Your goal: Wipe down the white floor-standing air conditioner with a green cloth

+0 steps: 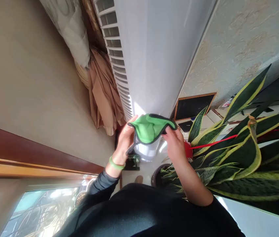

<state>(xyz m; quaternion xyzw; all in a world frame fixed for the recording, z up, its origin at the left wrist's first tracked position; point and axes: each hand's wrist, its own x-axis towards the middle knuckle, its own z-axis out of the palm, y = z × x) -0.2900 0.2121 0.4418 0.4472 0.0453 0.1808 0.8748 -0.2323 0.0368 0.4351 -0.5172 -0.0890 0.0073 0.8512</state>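
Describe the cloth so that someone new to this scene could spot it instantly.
Find the tall white unit down the picture's middle. In front of its lower part, the left hand and right hand hold the cloth. It is bright green with dark edging, unlike the brown fabric to the left.

So the cloth (pixel 149 130) was bright green with black edging, and the bangle (pixel 116 163) was a paler, milkier green. The shirt (pixel 141 210) was plain black. The tall cabinet (pixel 151 59) was glossy white, striped down its left side by white slats over grey gaps. Far left, the curtain (pixel 104 92) was a dusty tan-brown. On the right, the plant's leaves (pixel 246 95) were dark green with yellow margins, plus a bright red ribbon (pixel 215 142). The far-right wallpaper (pixel 247 42) was pale grey with a beige blotchy pattern.
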